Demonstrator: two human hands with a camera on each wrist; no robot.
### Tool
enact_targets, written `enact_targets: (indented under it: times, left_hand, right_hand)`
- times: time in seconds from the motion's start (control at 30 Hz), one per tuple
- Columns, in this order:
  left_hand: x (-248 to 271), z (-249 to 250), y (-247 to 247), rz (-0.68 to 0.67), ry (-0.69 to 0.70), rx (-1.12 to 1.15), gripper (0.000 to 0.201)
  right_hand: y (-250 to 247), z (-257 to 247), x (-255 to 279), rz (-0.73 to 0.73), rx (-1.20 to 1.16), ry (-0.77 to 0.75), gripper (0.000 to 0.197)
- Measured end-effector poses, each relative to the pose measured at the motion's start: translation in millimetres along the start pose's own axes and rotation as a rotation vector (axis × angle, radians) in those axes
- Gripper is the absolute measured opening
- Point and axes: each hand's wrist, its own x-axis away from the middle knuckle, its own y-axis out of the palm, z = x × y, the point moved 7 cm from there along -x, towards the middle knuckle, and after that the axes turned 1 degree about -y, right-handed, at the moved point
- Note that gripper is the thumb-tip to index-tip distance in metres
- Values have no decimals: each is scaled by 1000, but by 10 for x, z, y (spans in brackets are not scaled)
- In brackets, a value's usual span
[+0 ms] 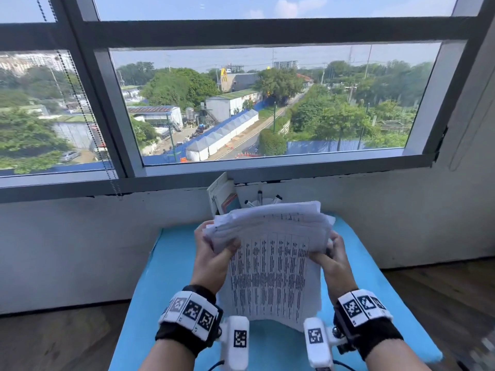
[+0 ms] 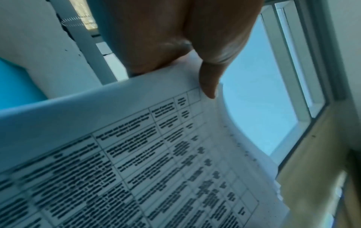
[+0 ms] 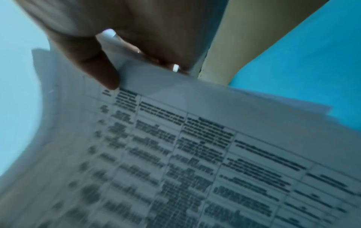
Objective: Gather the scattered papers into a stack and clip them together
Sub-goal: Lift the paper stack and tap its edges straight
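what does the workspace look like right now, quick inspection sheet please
surface: blue table top, bare where it shows.
job's things: stack of printed papers held upright, bottom edge resting on the table, top edges uneven and fanned; no clip seen.
clutter: holder with pens and a booklet behind the papers, against the wall.
hands: left hand grips the stack's left edge, thumb on the front sheet; right hand grips the right edge.
cables: thin black leads from the white wrist cameras at the bottom edge.
surroundings: big window onto buildings and trees; wooden floor.
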Motion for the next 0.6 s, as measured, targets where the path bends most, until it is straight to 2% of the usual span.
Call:
enact_targets:
  times: [0.03, 0.1, 0.17, 0.23, 0.3, 0.37, 0.43, 0.5, 0.6]
  left_hand:
    - [-5, -21, -1, -5, -26, 10, 45]
    - [0, -69, 79, -50, -84, -10, 38]
    - [-9, -33, 114, -51, -90, -33, 30]
    - [-27, 23, 21, -14, -61, 39, 27]
    - [-26, -3, -106, -15, -41, 102, 45]
    - [26, -126, -99, -61, -102, 76, 58]
    - [82, -179, -13, -70, -133, 48, 47]
    - [57, -103, 10, -35, -104, 41, 40]
    - [4, 11, -99, -23, -48, 170, 51]
  right_hand:
    - [19, 23, -4, -21, -6, 30, 50]
    - [78, 96, -34, -19, 82, 74, 43]
    - [119, 60, -69, 10, 138, 54, 32]
    - [117, -34, -78, 11, 54, 16, 27]
    - [58, -72, -52, 5, -9, -11, 30]
    - [25, 67, -26, -2, 42, 25, 39]
    - [49, 175, -17, 14, 118, 58, 35]
    - [58, 95, -42, 43, 122, 32, 25]
    - [11, -96, -21, -4, 7, -14, 31]
